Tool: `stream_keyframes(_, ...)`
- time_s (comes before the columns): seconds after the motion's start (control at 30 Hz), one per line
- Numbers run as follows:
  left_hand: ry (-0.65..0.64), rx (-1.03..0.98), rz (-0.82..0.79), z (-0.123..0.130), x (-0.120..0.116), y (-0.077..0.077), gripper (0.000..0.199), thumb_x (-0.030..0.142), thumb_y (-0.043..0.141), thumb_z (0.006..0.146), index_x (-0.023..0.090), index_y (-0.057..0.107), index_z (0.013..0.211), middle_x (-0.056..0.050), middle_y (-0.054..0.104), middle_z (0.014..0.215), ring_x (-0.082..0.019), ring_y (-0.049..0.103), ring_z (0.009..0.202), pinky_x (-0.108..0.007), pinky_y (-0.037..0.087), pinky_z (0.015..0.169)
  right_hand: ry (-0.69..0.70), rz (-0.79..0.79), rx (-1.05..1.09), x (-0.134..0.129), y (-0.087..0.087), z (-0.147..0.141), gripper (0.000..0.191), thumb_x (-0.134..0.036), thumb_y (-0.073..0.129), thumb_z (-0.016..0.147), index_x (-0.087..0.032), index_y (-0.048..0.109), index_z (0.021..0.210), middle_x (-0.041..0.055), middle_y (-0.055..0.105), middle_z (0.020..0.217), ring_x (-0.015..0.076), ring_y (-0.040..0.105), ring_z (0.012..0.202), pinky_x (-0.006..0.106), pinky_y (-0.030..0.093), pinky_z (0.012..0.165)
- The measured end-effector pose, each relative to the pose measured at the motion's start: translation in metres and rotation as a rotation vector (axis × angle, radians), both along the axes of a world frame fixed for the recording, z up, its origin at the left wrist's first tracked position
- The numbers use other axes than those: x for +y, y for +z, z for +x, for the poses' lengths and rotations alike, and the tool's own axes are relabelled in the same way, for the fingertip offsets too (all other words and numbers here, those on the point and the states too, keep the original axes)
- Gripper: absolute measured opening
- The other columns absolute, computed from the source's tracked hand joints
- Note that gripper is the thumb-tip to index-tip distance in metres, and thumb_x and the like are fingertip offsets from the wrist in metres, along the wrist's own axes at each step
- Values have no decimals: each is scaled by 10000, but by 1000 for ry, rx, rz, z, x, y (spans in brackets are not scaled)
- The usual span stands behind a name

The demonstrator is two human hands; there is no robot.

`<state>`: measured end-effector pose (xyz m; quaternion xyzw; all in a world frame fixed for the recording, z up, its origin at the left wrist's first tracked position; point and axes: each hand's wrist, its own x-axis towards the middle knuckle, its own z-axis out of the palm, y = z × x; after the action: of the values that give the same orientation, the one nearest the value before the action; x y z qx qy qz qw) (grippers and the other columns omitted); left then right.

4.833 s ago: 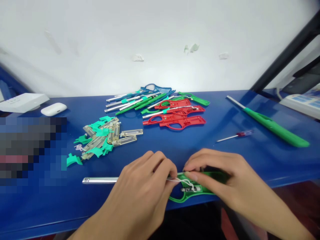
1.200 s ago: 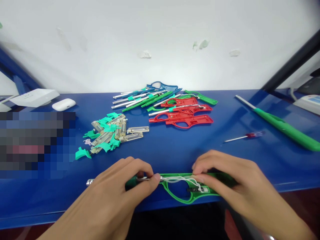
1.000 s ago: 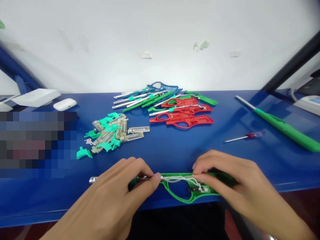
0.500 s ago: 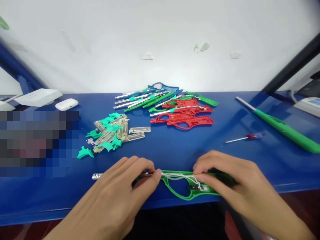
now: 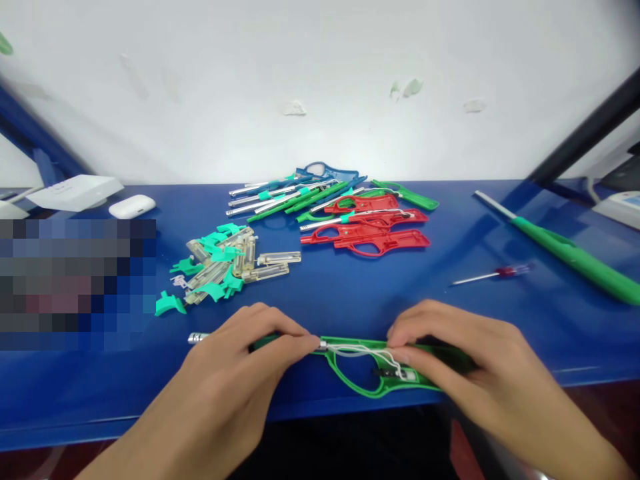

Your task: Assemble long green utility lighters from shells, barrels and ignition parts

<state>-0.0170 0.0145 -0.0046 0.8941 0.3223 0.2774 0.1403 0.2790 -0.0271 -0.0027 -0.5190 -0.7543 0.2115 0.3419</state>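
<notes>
A green lighter shell half (image 5: 350,385) lies near the table's front edge, its inside facing up, with white wires (image 5: 364,349) along it and a small black-and-white part (image 5: 397,375) by the trigger loop. My left hand (image 5: 235,373) pinches the metal tube where the wires come out; the tube's silver tip (image 5: 198,338) shows beyond the hand. My right hand (image 5: 465,353) has thumb and index finger closed on the shell's handle side and the wires there. Its palm hides the handle's far end.
Clear tanks (image 5: 250,253) and teal pieces (image 5: 213,290) are heaped at left-centre. Behind lie red shells (image 5: 370,237) and several blue and green ones. On the right are a screwdriver (image 5: 505,272) and a green lighter (image 5: 570,257); a white case (image 5: 132,207) is at left.
My left hand's thumb and fingers have straightened and shifted slightly at the wire end of the tube. The tube's tip sits a little higher and farther right. My right hand has barely moved.
</notes>
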Motion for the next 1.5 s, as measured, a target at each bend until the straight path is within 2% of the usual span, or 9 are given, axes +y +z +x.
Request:
stream_keyframes(0.1, 62, -75, -7, 2, 1, 2, 249, 149, 638, 1092, 337, 712, 1238, 68, 760, 1149, -86, 754, 974, -157, 587, 901, -1, 2, 4, 0, 0, 0, 131, -344, 707, 1058, -311, 731, 934, -44, 778, 919, 124, 752, 784, 203, 583, 732)
stream_keyframes(0.17, 50, -119, 0, 4, 2, 3, 204, 149, 652, 1083, 313, 740, 1166, 70, 779, 1099, -81, 768, 928, -149, 598, 883, -1, 0, 4, 0, 0, 0, 129, -343, 708, 1056, -309, 731, 934, -44, 779, 919, 124, 752, 784, 203, 584, 732)
stream_keyframes(0.3, 12, -108, 5, 3, 0, 2, 281, 94, 582, 1087, 299, 767, 1136, 25, 776, 1119, -101, 769, 907, -174, 605, 789, -5, -4, 2, 0, 0, 0, 147, -350, 699, 1060, -308, 738, 924, -31, 782, 922, 140, 755, 785, 219, 592, 731)
stream_keyframes(0.43, 52, -36, -36, -2, -5, -3, 341, 98, 541, 1096, 343, 747, 1212, 5, 743, 1204, -136, 764, 978, -230, 611, 812, -1, 0, 1, 0, 0, 0, 143, -360, 705, 1059, -309, 738, 929, -22, 780, 926, 148, 754, 790, 231, 592, 729)
stream_keyframes(0.6, -19, -40, 17, 0, 0, 3, 366, 46, 510, 1072, 307, 726, 1210, 17, 740, 1171, -84, 764, 945, -151, 582, 807, -3, 1, 1, 1, 0, 0, 142, -357, 703, 1061, -313, 737, 931, -38, 778, 924, 130, 752, 795, 212, 583, 735)
stream_keyframes(0.77, -46, -23, 91, 1, 3, 10, 460, -57, 469, 976, 272, 719, 1179, 29, 752, 1107, -63, 756, 915, -118, 568, 823, 0, -7, 9, 1, 0, 0, 125, -342, 709, 1061, -327, 730, 939, -63, 773, 930, 108, 746, 797, 190, 572, 746)
stream_keyframes(1.17, -18, 76, 95, -3, -2, -2, 625, -116, 440, 962, 297, 646, 1383, 10, 710, 1180, -107, 695, 974, -208, 543, 801, 5, -1, -6, -1, -1, 2, 108, -333, 705, 1067, -330, 719, 960, -72, 767, 946, 96, 741, 812, 184, 563, 758)
stream_keyframes(1.5, -55, 56, 146, -4, -3, -4, 683, -146, 364, 950, 283, 660, 1392, -8, 708, 1189, -123, 671, 1004, -217, 538, 827, 12, 24, -18, -1, -1, 0, 108, -324, 695, 1074, -336, 705, 968, -94, 762, 948, 73, 734, 816, 150, 547, 765)
